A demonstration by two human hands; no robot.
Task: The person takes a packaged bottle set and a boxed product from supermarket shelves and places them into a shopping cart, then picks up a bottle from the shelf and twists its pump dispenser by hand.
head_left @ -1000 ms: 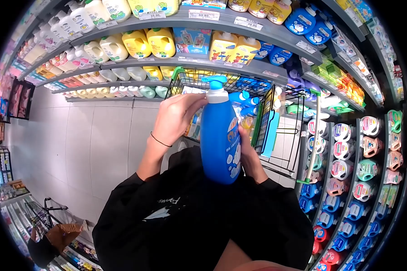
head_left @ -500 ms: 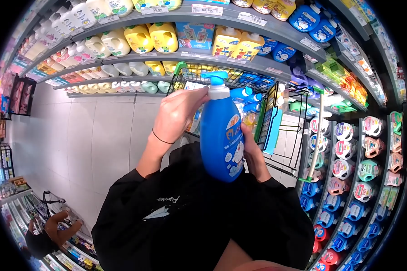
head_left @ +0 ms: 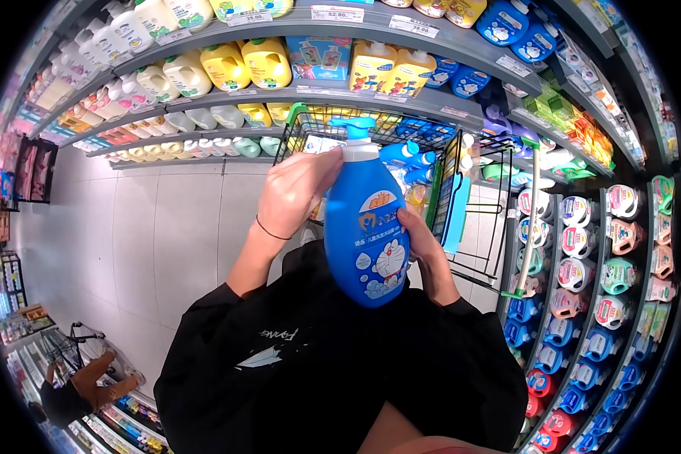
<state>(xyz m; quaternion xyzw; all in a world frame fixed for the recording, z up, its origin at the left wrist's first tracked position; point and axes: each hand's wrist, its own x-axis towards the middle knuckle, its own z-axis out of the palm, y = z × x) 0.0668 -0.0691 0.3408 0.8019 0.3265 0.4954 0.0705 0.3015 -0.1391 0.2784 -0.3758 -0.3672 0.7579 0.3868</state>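
Note:
A blue pump bottle with a cartoon label stands nearly upright in front of my chest, its front turned partly toward me. My left hand pinches the white collar just under the blue pump head. On the other side, my right hand grips the bottle's body, thumb on the front edge and the other fingers hidden behind it. Beyond the bottle, a black wire shopping cart with green trim holds several blue-capped bottles and other packages.
Shelves of white and yellow bottles with price tags run along the far side. To the right, a rack holds rows of detergent jugs. Pale floor tiles extend left. Another person stands with a cart at the lower left.
The bottle has turned so more of its front label shows, and it has shifted slightly left. Both hands keep their hold on it.

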